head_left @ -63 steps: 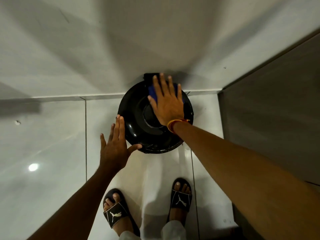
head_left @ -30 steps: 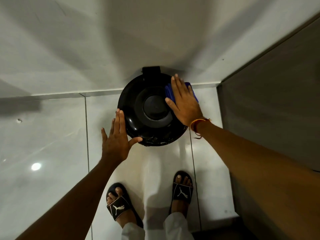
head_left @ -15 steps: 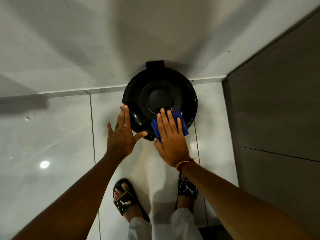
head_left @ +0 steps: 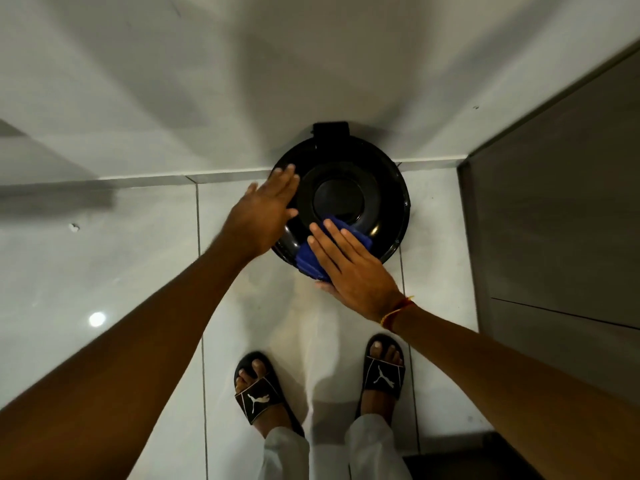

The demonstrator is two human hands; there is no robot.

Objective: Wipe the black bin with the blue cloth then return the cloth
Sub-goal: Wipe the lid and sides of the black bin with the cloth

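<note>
A round black bin (head_left: 381, 174) with a glossy lid stands on the floor against the white wall, seen from straight above. My right hand (head_left: 349, 265) lies flat on the blue cloth (head_left: 306, 259), pressing it onto the near rim of the lid. The cloth shows at my fingertips and to the left of my palm. My left hand (head_left: 263, 213) rests with spread fingers on the lid's left side and holds nothing.
White glossy floor tiles (head_left: 104, 271) spread to the left. A grey cabinet or door panel (head_left: 554, 220) rises close on the right of the bin. My two feet in black slides (head_left: 258, 393) stand just in front of the bin.
My right hand swept the cloth from the lid's far side round its right edge to the near rim. My left hand slid from beside the bin up onto the lid's left side.
</note>
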